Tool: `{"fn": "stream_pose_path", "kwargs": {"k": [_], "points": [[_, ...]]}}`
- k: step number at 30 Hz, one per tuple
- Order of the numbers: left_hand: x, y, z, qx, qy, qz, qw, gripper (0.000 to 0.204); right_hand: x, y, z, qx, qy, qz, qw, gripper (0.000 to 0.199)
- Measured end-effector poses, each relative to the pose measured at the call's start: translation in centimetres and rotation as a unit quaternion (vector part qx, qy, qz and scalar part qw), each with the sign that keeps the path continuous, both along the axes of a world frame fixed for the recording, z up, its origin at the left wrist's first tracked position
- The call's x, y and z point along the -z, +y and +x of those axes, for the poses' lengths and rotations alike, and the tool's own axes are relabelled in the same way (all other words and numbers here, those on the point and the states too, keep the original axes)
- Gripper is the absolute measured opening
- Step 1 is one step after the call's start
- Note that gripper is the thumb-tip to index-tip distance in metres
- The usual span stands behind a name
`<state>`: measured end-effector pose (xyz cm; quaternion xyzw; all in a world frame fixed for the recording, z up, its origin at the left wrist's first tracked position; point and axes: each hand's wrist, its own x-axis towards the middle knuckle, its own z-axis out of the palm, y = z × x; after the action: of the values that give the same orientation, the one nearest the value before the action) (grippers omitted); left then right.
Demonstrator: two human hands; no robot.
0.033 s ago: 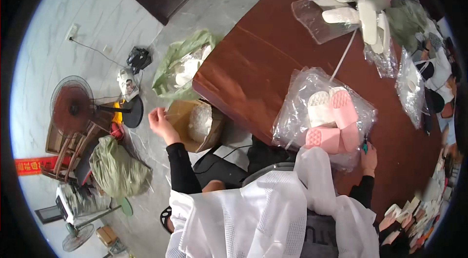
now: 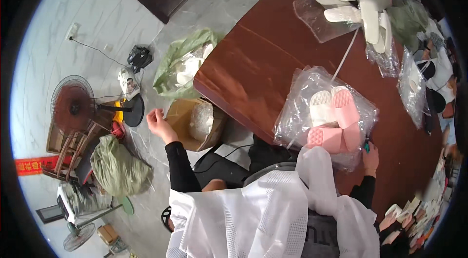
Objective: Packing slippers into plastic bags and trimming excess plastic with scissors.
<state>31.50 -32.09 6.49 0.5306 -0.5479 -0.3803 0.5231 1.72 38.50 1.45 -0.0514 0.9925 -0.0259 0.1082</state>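
My left hand [image 2: 162, 127] hangs in the air off the table, beside an open cardboard box [image 2: 214, 129] with clear plastic in it. Its fingers are curled together; whatever they may pinch is too small to name. On the table, my right hand [image 2: 371, 159] is closed round a small teal-handled tool [image 2: 366, 146], its kind mostly hidden by the fingers. Just left of that hand, clear plastic bags [image 2: 291, 109] lie under a white slipper [image 2: 320, 110] and pink slippers [image 2: 346, 111]. Another pink slipper [image 2: 324, 140] rests crosswise nearest me.
The brown table [image 2: 253, 63] bears more white slippers [image 2: 342, 14] and clear bags at its far end. Beyond its left edge, a green sack [image 2: 168, 70] holds white items. A fan [image 2: 73, 107] and a tied sack [image 2: 117, 168] stand on the floor. Other people's hands work at far right.
The whole view has shifted very slightly. Both hands and the slippers keep nearly the same places.
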Motion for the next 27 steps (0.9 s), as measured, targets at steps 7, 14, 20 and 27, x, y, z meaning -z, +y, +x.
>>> {"fn": "stream_pose_path", "kwargs": {"k": [7, 14, 20, 27], "points": [[8.3, -6.5, 5.7, -0.15, -0.219, 0.01, 0.964, 0.016, -1.5, 1.5, -0.2, -0.018, 0.033, -0.063, 0.997, 0.044], [13.4, -13.7, 14.6, -0.131, -0.359, -0.023, 0.924, 0.031, -3.3, -4.1, -1.1, -0.002, 0.042, -0.211, 0.977, 0.03], [3.2, 7.4, -10.1, 0.199, -0.199, -0.127, 0.951, 0.029, -10.1, -12.0, 3.1, 0.159, -0.109, -0.359, 0.913, 0.017], [-0.9, 27.9, -23.5, 0.657, -0.092, -0.229, 0.712, 0.041, -7.0, -18.0, 6.2, 0.088, -0.1, -0.457, 0.879, 0.017]]}}
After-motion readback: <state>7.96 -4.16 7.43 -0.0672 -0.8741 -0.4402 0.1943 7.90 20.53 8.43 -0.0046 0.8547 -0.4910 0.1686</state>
